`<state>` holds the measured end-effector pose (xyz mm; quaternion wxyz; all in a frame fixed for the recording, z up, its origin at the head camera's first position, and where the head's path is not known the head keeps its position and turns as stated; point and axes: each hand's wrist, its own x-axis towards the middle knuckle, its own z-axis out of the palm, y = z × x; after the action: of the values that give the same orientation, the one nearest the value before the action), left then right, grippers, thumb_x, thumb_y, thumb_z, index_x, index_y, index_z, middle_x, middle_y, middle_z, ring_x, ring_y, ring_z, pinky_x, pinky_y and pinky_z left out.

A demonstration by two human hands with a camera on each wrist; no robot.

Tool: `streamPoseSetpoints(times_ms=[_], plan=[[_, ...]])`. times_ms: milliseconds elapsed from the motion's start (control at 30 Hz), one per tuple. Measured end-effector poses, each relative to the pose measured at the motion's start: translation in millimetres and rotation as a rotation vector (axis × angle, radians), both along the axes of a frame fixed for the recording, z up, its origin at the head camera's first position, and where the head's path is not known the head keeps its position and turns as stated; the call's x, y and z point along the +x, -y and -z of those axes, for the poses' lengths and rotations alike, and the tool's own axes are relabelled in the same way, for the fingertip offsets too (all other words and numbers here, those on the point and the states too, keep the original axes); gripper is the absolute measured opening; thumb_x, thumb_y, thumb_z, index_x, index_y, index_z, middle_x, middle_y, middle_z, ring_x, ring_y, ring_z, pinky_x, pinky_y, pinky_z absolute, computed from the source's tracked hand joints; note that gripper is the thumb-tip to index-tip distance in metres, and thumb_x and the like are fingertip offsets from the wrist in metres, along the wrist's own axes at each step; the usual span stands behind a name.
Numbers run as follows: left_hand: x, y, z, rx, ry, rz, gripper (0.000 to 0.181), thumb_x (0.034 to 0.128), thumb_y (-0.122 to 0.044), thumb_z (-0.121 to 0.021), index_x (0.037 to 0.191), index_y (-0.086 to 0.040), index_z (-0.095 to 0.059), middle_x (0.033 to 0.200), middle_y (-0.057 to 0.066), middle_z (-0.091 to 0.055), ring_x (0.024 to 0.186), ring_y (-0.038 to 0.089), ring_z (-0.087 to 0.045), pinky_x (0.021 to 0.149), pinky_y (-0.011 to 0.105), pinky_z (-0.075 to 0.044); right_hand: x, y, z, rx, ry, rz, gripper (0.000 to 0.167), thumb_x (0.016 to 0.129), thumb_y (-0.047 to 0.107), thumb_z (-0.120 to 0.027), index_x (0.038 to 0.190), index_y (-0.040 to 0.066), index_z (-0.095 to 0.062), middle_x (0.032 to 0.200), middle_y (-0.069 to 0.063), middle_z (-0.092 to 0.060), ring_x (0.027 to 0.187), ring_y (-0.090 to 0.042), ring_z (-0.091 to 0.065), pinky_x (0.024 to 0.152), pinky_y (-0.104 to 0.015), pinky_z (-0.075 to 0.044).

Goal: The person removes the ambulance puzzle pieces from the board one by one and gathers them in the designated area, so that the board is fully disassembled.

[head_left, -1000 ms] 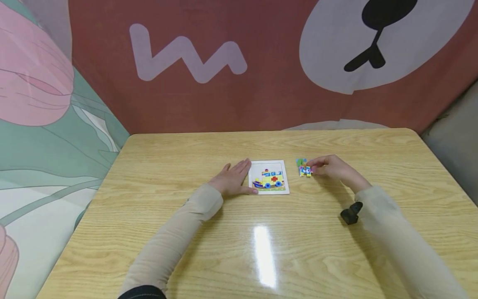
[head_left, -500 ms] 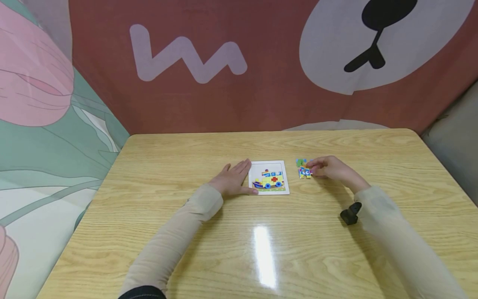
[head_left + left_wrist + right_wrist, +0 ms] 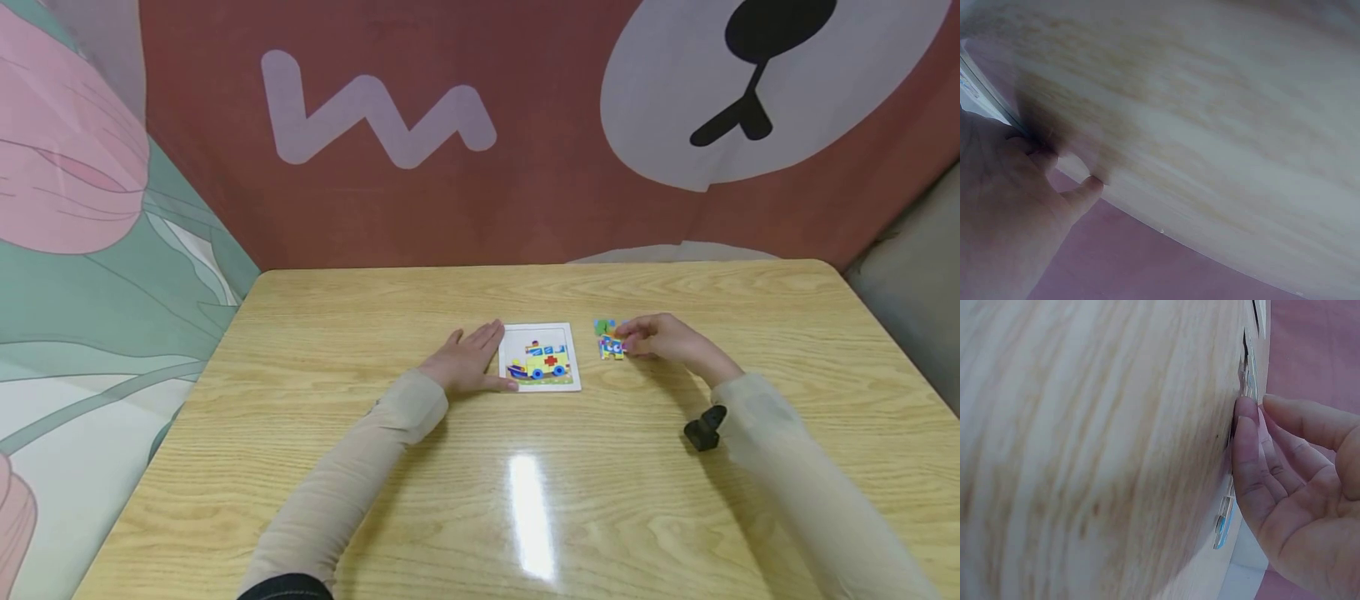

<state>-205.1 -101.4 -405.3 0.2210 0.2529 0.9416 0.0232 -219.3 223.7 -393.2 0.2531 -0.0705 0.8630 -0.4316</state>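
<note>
A white-framed picture puzzle (image 3: 537, 386) showing a yellow ambulance lies flat on the table. My left hand (image 3: 468, 358) rests along its left side, fingers spread, with the thumb on the lower left of the frame. To the right of it lies a small cluster of loose puzzle pieces: a green and blue one (image 3: 603, 327) at the back and a blue and yellow one with eyes (image 3: 612, 347) nearer me. My right hand (image 3: 663, 342) is at this cluster, thumb and fingertips pinching a puzzle piece. In the right wrist view its fingertips cover most of that piece.
The wooden table (image 3: 420, 517) ends at the back against a red-brown wall cloth (image 3: 450, 217). A black wrist camera (image 3: 703, 428) sits at my right cuff. Glare marks the table's middle.
The piece with eyes has shifted slightly toward me and left beside my right fingertips. My left hand and the framed puzzle have stayed put.
</note>
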Motion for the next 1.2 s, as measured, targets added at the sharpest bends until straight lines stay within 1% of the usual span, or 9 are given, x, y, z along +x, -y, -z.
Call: streamPoseSetpoints(times_ms=[100,267,400,533,667,767,900,1067,1200], plan=[[0.3,-0.1,-0.2,-0.001,-0.001,0.003,0.102,0.0856,-0.075,-0.039,0.154,-0.014,0.006,0.163,-0.001,0.006,0.151,0.014,0.002,0.123,0.048,-0.006,-0.1,0.2,0.4,0.003,-0.006,0.001,0.041,0.094,0.003,-0.055,0.129,-0.016,-0.047,0.126,-0.03,-0.057,0.081,0.01,-0.056,0.074,-0.016,-0.054],[0.7,-0.2,-0.5,-0.006,-0.003,0.007,0.102,0.0857,-0.075,-0.039,0.154,-0.014,0.006,0.163,-0.001,0.006,0.151,0.014,0.002,0.123,0.047,-0.006,0.4,0.5,0.5,-0.005,-0.01,0.005,0.04,0.094,0.003,-0.055,0.129,-0.016,-0.048,0.12,-0.026,-0.061,0.079,0.01,-0.056,0.073,-0.016,-0.054],[1.3,0.1,-0.5,0.001,0.002,0.002,0.102,0.0856,-0.075,-0.04,0.154,-0.014,0.005,0.163,-0.001,0.006,0.151,0.014,0.002,0.123,0.047,-0.006,1.3,1.1,-1.0,0.001,-0.013,0.006,0.039,0.095,0.004,-0.054,0.128,-0.015,-0.048,0.115,-0.025,-0.062,0.08,0.005,-0.059,0.072,-0.018,-0.054],[2.3,0.3,-1.4,0.01,0.007,-0.005,0.102,0.0856,-0.074,-0.041,0.154,-0.014,0.005,0.163,-0.001,0.006,0.151,0.014,0.002,0.123,0.047,-0.005,2.0,2.0,-2.7,0.021,-0.037,0.007,0.039,0.095,0.007,-0.053,0.129,-0.013,-0.049,0.111,-0.024,-0.062,0.08,0.001,-0.06,0.071,-0.019,-0.053],[2.7,0.5,-1.0,0.011,0.008,-0.005,0.102,0.0855,-0.074,-0.041,0.154,-0.014,0.005,0.163,-0.002,0.006,0.151,0.014,0.002,0.123,0.047,-0.005,1.4,3.8,-3.3,0.005,-0.068,0.003,0.04,0.095,0.005,-0.053,0.129,-0.015,-0.048,0.108,-0.023,-0.06,0.082,-0.001,-0.058,0.074,-0.021,-0.056],[2.1,0.5,0.0,0.008,0.006,-0.004,0.102,0.0855,-0.075,-0.04,0.154,-0.015,0.006,0.163,-0.002,0.006,0.151,0.014,0.003,0.123,0.047,-0.005,1.0,8.2,-4.1,-0.012,-0.089,0.006,0.039,0.094,0.003,-0.053,0.128,-0.016,-0.049,0.107,-0.021,-0.059,0.082,0.001,-0.056,0.077,-0.021,-0.056],[1.3,0.2,0.5,-0.003,0.004,-0.002,0.102,0.0856,-0.075,-0.039,0.154,-0.015,0.006,0.163,-0.002,0.007,0.151,0.014,0.003,0.123,0.047,-0.005,1.5,17.8,-6.9,-0.012,-0.113,0.01,0.039,0.093,0.004,-0.056,0.127,-0.014,-0.051,0.108,-0.022,-0.06,0.081,0.004,-0.055,0.076,-0.019,-0.055],[0.9,-0.2,-0.1,-0.006,0.002,-0.002,0.101,0.0861,-0.075,-0.039,0.154,-0.015,0.006,0.163,-0.001,0.007,0.151,0.014,0.003,0.123,0.047,-0.005,2.5,29.9,-9.0,-0.001,-0.157,-0.023,0.038,0.091,0.005,-0.059,0.124,-0.012,-0.054,0.107,-0.026,-0.064,0.08,0.004,-0.055,0.07,-0.017,-0.052],[1.2,0.0,-0.2,0.001,0.002,-0.003,0.101,0.0862,-0.074,-0.039,0.154,-0.015,0.006,0.163,-0.001,0.006,0.151,0.014,0.002,0.123,0.047,-0.005,2.9,41.0,-8.6,0.005,-0.187,-0.054,0.037,0.089,0.004,-0.06,0.123,-0.011,-0.056,0.107,-0.027,-0.064,0.078,0.0,-0.054,0.066,-0.018,-0.048]])
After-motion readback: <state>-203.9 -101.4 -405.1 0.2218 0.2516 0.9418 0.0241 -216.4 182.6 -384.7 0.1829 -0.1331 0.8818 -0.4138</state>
